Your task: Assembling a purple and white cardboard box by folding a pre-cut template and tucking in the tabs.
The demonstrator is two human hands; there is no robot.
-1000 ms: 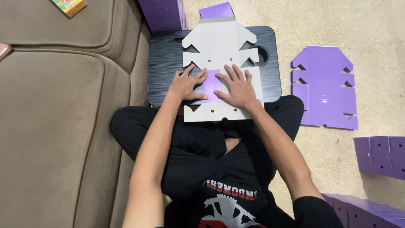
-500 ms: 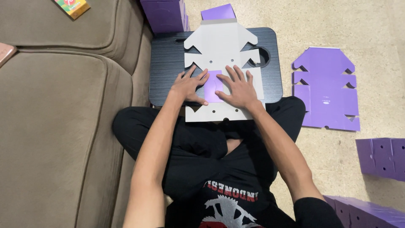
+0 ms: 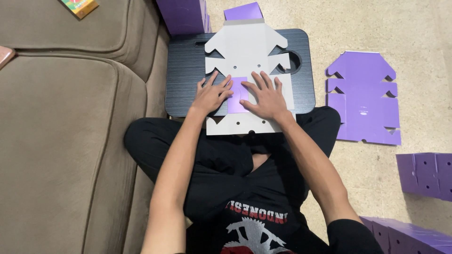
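A flat die-cut cardboard box blank, grey side up (image 3: 245, 47), is lying on a black rectangular lap desk (image 3: 186, 70), its near edge overhanging toward 6 o'clock. Notched flaps, small round holes and a purple tab at 12 o'clock are showing. The left hand (image 3: 212, 96) and right hand (image 3: 266, 96) are pressing flat on it, fingers spread wide, gripping nothing, flanking a folded purple panel (image 3: 238, 94). A matching purple cardboard blank (image 3: 365, 99) is lying on the floor at 3 o'clock
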